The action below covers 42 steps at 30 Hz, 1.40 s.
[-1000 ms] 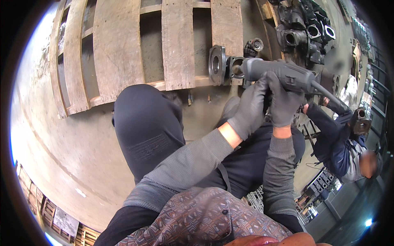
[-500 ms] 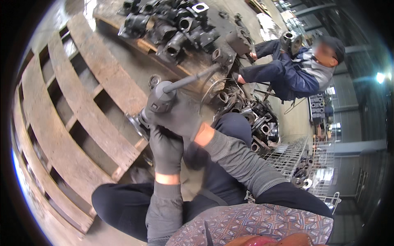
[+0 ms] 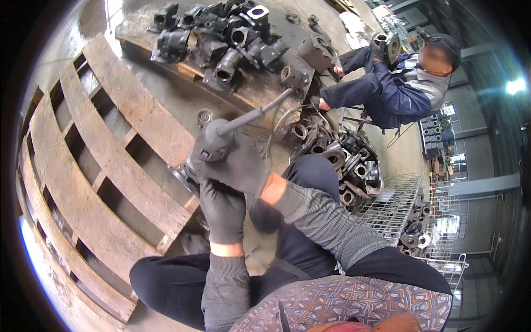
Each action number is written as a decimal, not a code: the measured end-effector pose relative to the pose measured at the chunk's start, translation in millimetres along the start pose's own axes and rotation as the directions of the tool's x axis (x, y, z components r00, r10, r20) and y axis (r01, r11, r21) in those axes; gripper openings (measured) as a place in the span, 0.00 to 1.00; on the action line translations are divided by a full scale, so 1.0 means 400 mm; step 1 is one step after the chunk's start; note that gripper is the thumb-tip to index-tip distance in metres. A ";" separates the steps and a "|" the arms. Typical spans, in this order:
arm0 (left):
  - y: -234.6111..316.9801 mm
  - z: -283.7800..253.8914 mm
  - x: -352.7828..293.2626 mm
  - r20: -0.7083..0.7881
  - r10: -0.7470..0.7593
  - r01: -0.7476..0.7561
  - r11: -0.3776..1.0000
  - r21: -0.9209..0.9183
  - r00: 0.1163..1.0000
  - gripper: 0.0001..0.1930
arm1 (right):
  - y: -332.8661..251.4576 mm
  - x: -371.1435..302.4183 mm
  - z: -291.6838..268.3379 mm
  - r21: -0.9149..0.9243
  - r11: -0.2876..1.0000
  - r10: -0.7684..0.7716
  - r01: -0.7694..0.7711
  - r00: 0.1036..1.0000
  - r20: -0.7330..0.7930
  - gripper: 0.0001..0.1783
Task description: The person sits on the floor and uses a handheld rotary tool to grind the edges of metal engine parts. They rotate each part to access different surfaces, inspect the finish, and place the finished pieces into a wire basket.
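Observation:
My right hand [image 3: 240,166] in a dark grey glove is wrapped around a grey corded power tool [image 3: 211,145]. A thick cord [image 3: 254,115] leaves the tool's rounded end and runs up to the right. Just below the tool is my left hand [image 3: 222,207], also gloved, closed against a flanged metal part [image 3: 181,176]. The tool and my right hand hide some of its fingertips. Only the part's round rim shows clearly; the tool's working end is out of sight.
A slatted wooden pallet [image 3: 119,160] lies at left. Dark metal castings [image 3: 224,69] crowd a wooden platform [image 3: 138,39] ahead; more parts are piled [image 3: 354,160] right of my knee, beside a wire basket [image 3: 392,205]. A co-worker [image 3: 406,83] sits at upper right holding a metal part. A small ring [image 3: 204,117] lies beyond the tool.
The view has shifted slightly. My hands, the tool and the flanged part keep nearly the same arrangement. The co-worker still holds a metal part.

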<state>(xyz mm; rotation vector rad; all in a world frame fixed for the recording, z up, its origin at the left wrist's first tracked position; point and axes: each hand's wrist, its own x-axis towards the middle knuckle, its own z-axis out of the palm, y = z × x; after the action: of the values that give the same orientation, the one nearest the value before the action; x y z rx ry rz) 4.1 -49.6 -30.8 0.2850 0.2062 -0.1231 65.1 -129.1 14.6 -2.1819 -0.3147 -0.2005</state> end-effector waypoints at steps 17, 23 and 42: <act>0.006 -0.002 -0.013 -0.130 0.020 0.039 0.898 0.438 0.991 0.29 | 0.010 -0.005 0.025 0.327 0.922 0.194 -0.208 0.978 0.073 0.36; 0.004 -0.018 0.013 -0.041 0.017 -0.024 0.980 -0.197 0.999 0.31 | 0.011 -0.001 0.039 0.199 0.958 0.178 -0.205 0.973 0.147 0.33; -0.018 -0.034 0.002 -0.030 -0.051 0.047 0.991 -0.128 0.998 0.30 | 0.012 -0.005 0.019 0.053 0.993 0.099 -0.107 0.987 0.130 0.32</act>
<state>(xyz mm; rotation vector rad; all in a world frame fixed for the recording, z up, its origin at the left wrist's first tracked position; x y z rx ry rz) 1.4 -52.7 -45.9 0.1547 0.2535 -0.1533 64.9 -126.1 6.1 -2.1490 -0.2744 0.0058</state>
